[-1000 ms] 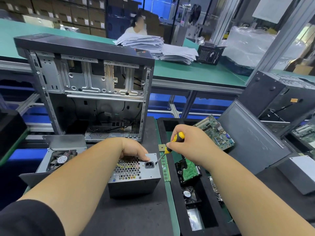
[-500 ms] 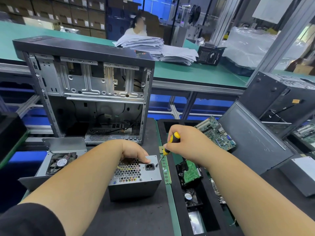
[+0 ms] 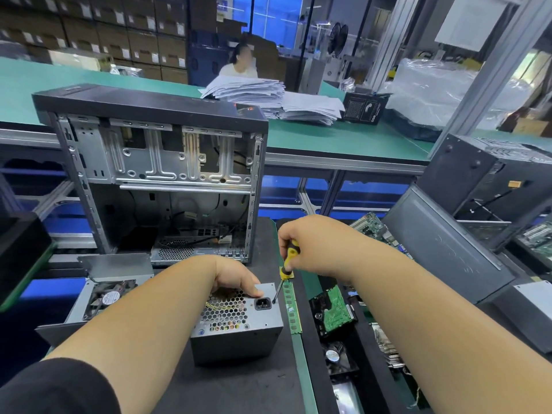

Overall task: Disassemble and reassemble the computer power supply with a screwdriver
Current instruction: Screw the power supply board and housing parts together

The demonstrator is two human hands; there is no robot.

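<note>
PSU [image 3: 239, 321] sits on the dark mat [image 3: 227, 389] at the near edge of the bench, honeycomb vent and power socket [image 3: 263, 303] facing up, directly in front of the open tower case [image 3: 161, 174]. Left hand [image 3: 236, 276] rests on the far top edge of the unit, fingers draped over it with the tips curled onto the vent face, bracing it. Right hand [image 3: 313, 243] is wrapped round the yellow-and-black handle of the screwdriver [image 3: 285, 270], fist closed tight on it; shaft slopes down and left, tip seated at the screw spot just right of the socket near the unit's right edge. Can't see the screw head itself under the tip. A green RAM stick [image 3: 291, 306] lies along the mat edge just beside the unit's right side. Right of that, a black tray [image 3: 310, 354] holds a hard drive [image 3: 333, 312] board-up and a small fan [image 3: 333, 355]. Second fan unit in a metal housing [image 3: 104, 297] sits to the left of the PSU. Motherboard [image 3: 373, 228] leans behind the right wrist, grey side panel [image 3: 442, 246] next to it. Paper stack [image 3: 254, 94] on the green bench behind, another person seated beyond it.
</note>
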